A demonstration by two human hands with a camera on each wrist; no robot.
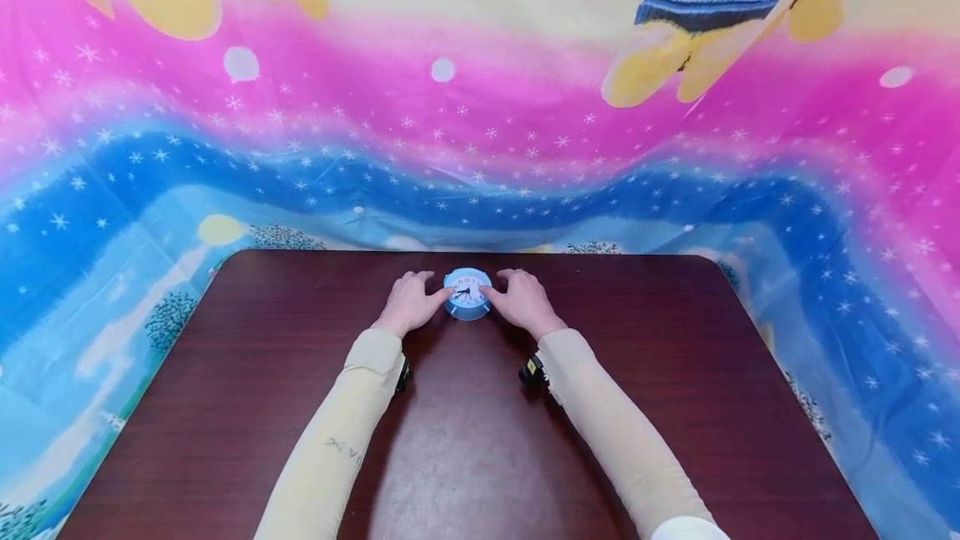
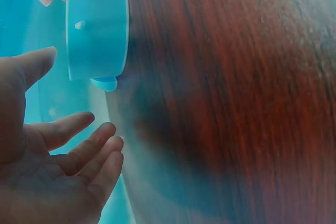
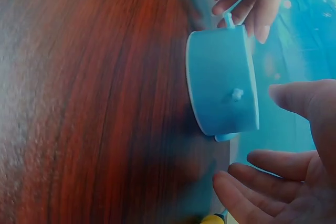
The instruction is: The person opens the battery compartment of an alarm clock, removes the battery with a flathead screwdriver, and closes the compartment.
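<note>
A light-blue round alarm clock point(image 1: 468, 293) lies on its back toward the far side of the table, its white dial facing up. My left hand point(image 1: 411, 300) is at the clock's left, and my right hand point(image 1: 527, 300) is at its right. From the head view both thumbs appear to reach over the dial's edges. The left wrist view shows a gap between the left hand point(image 2: 47, 156), fingers spread, and the clock's side point(image 2: 98, 27). In the right wrist view, the relaxed fingers of the right hand point(image 3: 294, 171) likewise stand apart from the clock point(image 3: 223, 80).
The dark reddish-brown wooden table point(image 1: 465, 457) has rounded far corners. Just beyond its far edge hangs a patterned cloth point(image 1: 480, 140) in pink and blue, also running along both sides. Dark wrist-worn devices point(image 1: 532, 371) sit under the sleeves.
</note>
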